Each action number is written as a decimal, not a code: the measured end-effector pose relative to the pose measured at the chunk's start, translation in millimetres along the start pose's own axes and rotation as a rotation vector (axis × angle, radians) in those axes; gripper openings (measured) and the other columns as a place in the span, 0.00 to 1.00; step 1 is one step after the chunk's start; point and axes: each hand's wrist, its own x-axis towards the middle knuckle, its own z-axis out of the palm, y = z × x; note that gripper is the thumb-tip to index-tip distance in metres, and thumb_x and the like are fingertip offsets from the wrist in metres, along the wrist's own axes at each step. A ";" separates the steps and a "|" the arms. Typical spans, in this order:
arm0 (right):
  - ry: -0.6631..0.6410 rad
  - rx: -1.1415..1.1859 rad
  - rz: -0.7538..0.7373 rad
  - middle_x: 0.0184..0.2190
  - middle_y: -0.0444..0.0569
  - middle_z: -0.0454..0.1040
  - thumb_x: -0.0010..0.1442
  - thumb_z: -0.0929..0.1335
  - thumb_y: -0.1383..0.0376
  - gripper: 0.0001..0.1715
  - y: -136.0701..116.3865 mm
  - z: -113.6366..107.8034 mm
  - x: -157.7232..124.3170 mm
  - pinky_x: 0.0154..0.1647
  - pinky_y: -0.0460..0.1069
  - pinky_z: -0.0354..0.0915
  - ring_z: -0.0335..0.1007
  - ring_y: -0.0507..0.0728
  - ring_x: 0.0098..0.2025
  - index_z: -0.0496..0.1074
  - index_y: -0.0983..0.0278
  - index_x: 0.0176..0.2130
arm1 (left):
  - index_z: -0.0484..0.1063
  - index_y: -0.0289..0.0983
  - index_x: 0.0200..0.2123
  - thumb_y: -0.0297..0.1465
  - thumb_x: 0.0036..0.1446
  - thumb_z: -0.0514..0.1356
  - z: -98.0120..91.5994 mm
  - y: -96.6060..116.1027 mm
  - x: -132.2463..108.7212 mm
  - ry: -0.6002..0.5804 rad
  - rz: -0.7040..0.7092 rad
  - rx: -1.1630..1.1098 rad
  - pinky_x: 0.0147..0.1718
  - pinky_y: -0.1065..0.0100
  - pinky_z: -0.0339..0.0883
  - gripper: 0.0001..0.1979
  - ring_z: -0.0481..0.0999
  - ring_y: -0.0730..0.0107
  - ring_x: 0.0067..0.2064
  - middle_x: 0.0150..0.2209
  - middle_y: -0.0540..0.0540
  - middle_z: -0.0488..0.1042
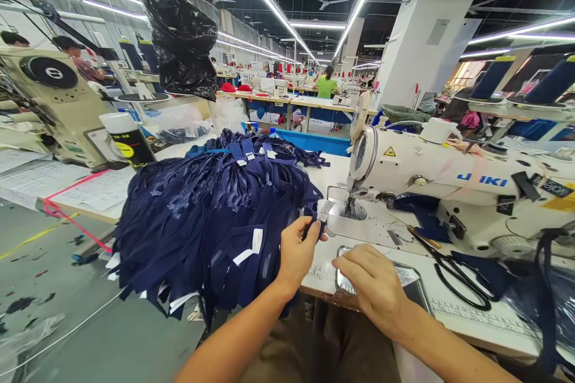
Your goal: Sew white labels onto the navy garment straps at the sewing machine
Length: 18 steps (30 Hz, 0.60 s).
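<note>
A big heap of navy fabric strips with white labels (211,215) lies on the left of the white sewing table (471,311). My left hand (299,251) pinches the end of one navy strip and its white label (324,210) just left of the needle plate. My right hand (375,284) rests palm down over a small metal tray (406,278) at the table's front edge, fingers curled and reaching into it; what they touch is hidden. The white Juki sewing machine (431,176) stands right behind both hands.
Black scissors (458,272) lie to the right of the tray. More navy cloth sits under the machine arm and at the far right. A black plastic bag (182,42) hangs above the heap. Another machine stands at the left; other workers sit at far tables.
</note>
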 end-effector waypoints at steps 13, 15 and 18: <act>0.089 -0.289 0.194 0.32 0.53 0.68 0.56 0.62 0.69 0.07 16.1 18.8 14.7 0.32 0.51 0.59 0.64 0.56 0.32 0.67 0.67 0.36 | 0.72 0.33 0.30 0.31 0.50 0.55 7.6 -5.1 -10.4 -0.065 0.001 -0.055 0.35 0.71 0.64 0.08 0.70 0.71 0.32 0.28 0.47 0.73; 0.087 -0.414 0.133 0.29 0.52 0.69 0.56 0.62 0.71 0.06 17.8 21.6 15.5 0.32 0.51 0.57 0.63 0.55 0.31 0.68 0.67 0.32 | 0.73 0.33 0.30 0.31 0.50 0.55 8.6 -4.0 -11.7 -0.083 -0.007 -0.055 0.36 0.70 0.64 0.09 0.70 0.70 0.32 0.29 0.47 0.73; 0.094 -0.485 0.061 0.26 0.50 0.69 0.56 0.61 0.73 0.08 19.1 22.1 16.9 0.32 0.51 0.56 0.63 0.54 0.30 0.68 0.67 0.30 | 0.73 0.33 0.30 0.31 0.51 0.54 10.1 -2.6 -13.3 -0.083 0.003 -0.042 0.36 0.70 0.65 0.09 0.70 0.70 0.32 0.29 0.47 0.73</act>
